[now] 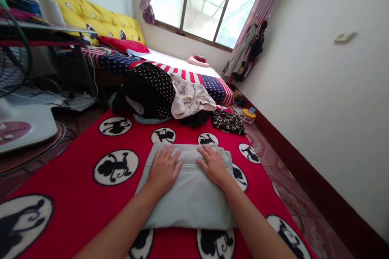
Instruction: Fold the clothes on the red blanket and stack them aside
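pale grey-green cloth [197, 202] lies as a flat, folded rectangle on the red blanket [75, 162], right in front of me. my left hand [164, 168] and right hand [215, 166] rest palm-down on its far part, fingers loosely spread, grasping nothing. step in hand, i judge: pressing folds smooth. next move seems to call for fingers under an edge, layers kept together. heap of clothes [162, 93] beyond, apart.

the left hand [163, 171] and right hand [215, 166] hide patches of the pale green folded garment [191, 202] beneath; both forearms [124, 226] run off the bottom edge. the left edge cuts off the counter [65, 28], its stacked items [26, 4] too blurred to name.
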The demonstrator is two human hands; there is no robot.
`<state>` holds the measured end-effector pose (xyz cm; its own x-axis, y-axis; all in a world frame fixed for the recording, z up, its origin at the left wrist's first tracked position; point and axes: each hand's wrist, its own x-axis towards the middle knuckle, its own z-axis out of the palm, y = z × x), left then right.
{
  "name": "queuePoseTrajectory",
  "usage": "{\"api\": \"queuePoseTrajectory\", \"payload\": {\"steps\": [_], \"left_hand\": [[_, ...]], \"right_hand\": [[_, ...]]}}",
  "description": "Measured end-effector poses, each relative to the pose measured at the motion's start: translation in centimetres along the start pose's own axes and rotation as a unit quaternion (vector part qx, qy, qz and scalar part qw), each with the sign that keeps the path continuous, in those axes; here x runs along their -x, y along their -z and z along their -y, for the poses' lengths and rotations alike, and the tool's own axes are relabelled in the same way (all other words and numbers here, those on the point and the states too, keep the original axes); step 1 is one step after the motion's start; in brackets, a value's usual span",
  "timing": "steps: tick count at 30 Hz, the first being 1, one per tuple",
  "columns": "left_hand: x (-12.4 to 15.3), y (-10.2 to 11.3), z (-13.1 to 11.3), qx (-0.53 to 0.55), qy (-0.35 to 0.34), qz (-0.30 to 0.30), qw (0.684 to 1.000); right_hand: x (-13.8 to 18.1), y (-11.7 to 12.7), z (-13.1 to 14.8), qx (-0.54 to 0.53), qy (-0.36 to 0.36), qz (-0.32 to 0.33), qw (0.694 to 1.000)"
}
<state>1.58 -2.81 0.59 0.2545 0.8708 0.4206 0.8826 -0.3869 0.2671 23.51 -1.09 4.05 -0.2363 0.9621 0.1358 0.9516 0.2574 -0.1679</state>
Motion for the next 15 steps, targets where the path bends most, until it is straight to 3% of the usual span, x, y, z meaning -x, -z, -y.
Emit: {"api": "queuePoseTrajectory", "payload": {"steps": [4,8,12,15], "left_hand": [[0.1,-0.1,0.0,0.018,-0.004,0.000,1.000],[0.3,1.1,0.8,0.035,0.011,-0.038,0.999],[0.6,3.0,3.6,0.037,0.173,-0.088,0.980],[0.7,3.9,5.8,0.132,0.280,-0.031,0.950]], "right_hand": [[0.3,-2.1,-1.4,0.039,-0.033,0.004,0.999],[0.0,-1.5,-1.7,0.064,-0.083,-0.035,0.994],[1.6,-0.3,2.0,0.010,-0.074,-0.139,0.987],[3.6,0.2,6.6,-0.115,-0.025,-0.146,0.982]]}}
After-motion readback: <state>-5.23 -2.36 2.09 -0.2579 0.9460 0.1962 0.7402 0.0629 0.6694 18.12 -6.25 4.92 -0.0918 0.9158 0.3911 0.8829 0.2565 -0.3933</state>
